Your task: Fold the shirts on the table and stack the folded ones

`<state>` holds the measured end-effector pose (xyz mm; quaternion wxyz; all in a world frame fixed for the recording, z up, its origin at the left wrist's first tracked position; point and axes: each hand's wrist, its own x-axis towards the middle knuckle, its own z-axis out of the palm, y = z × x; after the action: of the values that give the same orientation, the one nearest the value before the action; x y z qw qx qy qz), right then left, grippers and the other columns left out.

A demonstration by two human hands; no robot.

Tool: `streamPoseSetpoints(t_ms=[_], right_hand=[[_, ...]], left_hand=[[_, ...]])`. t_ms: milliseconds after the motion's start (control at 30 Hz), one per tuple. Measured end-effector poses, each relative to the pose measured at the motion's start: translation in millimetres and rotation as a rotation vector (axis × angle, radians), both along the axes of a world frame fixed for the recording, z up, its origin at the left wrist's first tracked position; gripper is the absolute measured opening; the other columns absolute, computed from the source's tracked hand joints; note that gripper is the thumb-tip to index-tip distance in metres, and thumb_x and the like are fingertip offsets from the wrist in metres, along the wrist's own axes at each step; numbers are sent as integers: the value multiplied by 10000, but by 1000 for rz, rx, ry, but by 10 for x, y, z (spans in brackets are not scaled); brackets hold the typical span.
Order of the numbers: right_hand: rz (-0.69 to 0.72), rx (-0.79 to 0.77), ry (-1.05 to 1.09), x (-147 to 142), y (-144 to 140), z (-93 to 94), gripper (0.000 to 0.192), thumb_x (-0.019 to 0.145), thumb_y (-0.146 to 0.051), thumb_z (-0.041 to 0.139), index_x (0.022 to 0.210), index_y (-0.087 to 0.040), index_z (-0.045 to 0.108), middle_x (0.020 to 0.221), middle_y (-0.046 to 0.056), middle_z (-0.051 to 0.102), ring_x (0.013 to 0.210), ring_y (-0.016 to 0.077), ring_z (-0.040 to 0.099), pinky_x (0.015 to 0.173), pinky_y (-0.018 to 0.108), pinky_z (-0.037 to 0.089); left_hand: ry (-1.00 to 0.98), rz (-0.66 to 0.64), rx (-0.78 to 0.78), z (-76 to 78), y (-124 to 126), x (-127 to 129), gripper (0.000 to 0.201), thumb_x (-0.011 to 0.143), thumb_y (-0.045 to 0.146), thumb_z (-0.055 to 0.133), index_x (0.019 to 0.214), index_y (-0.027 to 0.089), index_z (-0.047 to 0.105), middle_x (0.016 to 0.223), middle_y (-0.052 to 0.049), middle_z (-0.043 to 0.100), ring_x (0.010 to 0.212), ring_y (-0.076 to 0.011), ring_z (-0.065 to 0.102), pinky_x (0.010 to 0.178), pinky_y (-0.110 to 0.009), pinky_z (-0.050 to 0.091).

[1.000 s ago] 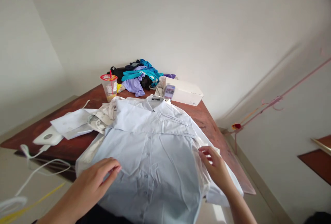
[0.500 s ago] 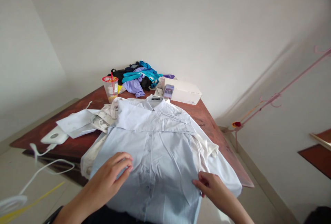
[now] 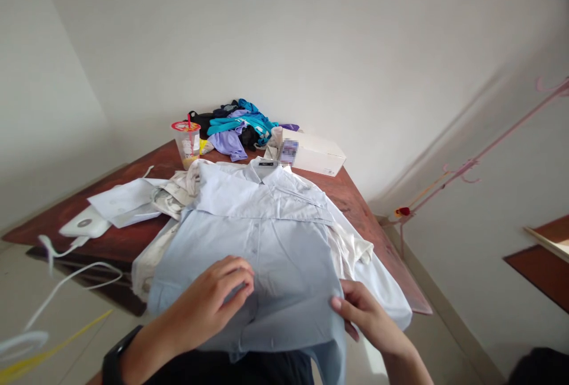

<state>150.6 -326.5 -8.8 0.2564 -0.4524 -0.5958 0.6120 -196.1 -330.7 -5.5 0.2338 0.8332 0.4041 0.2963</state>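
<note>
Here, the pale-blue shirt [image 3: 262, 237] lies wrinkled, button-side up.

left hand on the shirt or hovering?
Touching. Head view: left hand lies on the blue shirt, fingers curled into the cloth near the button line.

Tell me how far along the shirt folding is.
Done: the light blue shirt lies flat, front up, on the table. In hand: the left hand presses its front while the right hand grips the side edge. Left: the pile of clothes at the back looks unfolded.
</note>
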Motion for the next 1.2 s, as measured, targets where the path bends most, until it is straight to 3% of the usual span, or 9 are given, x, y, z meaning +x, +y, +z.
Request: streamPoseSetpoints(t_ms=[67,167,333,467,600,733,833,1033,1200], right_hand=[[-91,21,104,-195,81,41,484,875,-630,720,751,-168,647,532,-57,432,432,58,335,437,208,234],[-209,8,282,-531,172,75,419,844,-575,785,784,-170,694,604,-27,533,520,80,412,507,210,333],[-284,-73,456,-947,226,163,343,802,-506,846,876,-185,751,780,13,659,668,123,554,621,228,475],[-389,-105,532,-1050,277,216,324,775,-484,869,823,-199,723,799,11,666,718,142,597,645,243,527],[-579,-136,621,-1080,340,224,339,722,-439,908,757,-211,659,739,-20,651,714,144,621,702,277,571],[-598,-167,665,-1141,354,220,337,705,-403,919,774,-209,652,772,-12,684,763,155,661,766,299,584],[-557,-181,676,-1167,332,214,340,682,-379,934,797,-214,660,804,-8,692,786,159,673,721,270,571],[-364,-72,550,-1049,222,155,304,865,-475,790,881,-190,685,880,43,741,828,183,715,780,312,585],[-168,-51,354,-886,36,69,495,916,-650,653,846,-164,715,783,68,736,702,199,719,632,289,551]], left_hand=[[-15,-22,-8,75,-34,69,160,1049,243,505,1012,223,658,1111,-49,695,1065,-193,668,964,-297,540],[-50,-31,0,136,-113,164,156,1019,299,585,1150,242,649,1145,-49,714,1073,-208,691,965,-305,558],[-97,-9,43,108,-228,294,655,926,485,725,1480,256,459,1407,-119,651,1235,-290,673,1030,-378,567],[-98,78,151,-1,-269,406,960,816,461,838,1581,245,299,1537,-188,521,1367,-361,567,1082,-479,538],[-161,295,309,-149,-271,584,738,802,260,802,1438,235,428,1499,-190,526,1377,-377,531,1127,-544,474],[-193,415,284,-251,-160,679,331,872,199,688,1172,217,549,1335,-170,610,1244,-344,608,1022,-515,524],[-206,357,168,-260,-50,608,100,962,187,553,1050,219,588,1163,-131,665,1106,-293,655,941,-451,550],[-374,195,0,-78,-144,343,153,1045,262,467,996,220,606,1149,-107,662,1063,-237,652,920,-353,545],[-259,-132,-2,13,-341,301,271,1061,325,432,872,234,604,883,-73,679,768,-198,649,709,-323,534]])
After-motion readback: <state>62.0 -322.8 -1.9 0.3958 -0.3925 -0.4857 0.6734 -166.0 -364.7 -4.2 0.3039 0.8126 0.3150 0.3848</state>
